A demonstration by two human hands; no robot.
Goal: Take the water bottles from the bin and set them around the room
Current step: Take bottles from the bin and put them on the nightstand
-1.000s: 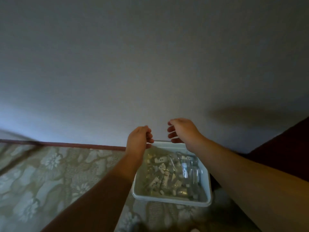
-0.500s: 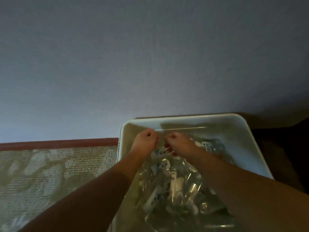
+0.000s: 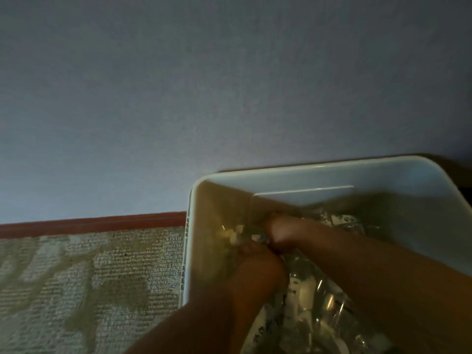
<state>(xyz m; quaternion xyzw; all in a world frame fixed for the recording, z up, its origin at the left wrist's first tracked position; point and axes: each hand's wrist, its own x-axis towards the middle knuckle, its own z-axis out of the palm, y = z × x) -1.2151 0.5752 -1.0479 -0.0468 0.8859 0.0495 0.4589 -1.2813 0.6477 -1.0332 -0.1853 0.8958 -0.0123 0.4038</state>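
1. I see both hands down inside the bin (image 3: 319, 175), in among the water bottles (image 3: 306, 292). The bin sits on the carpet (image 3: 89, 277), against the wall (image 3: 229, 85).
2. Left hand (image 3: 258, 269): knuckles up, fingers curled down into the pile. I can't tell if it grips a bottle or just touches one.
3. Right hand (image 3: 286, 233): same, curled next to the left hand, fingertips buried. Grip unclear.
4. Progress, my read: very early. The bin looks full of bottles, none lifted clear, none placed anywhere in view. Nearly all of the task is left.
5. Hard to read: the shot is dark and blurred, so the bottles show only as clear plastic glints with white labels and I can't count them.
6. Cut off: the near and right parts of the bin run out of view, and my forearms cover much of the pile. Only wall, red baseboard (image 3: 97, 222) and carpet show of the room, no spots to set bottles on.
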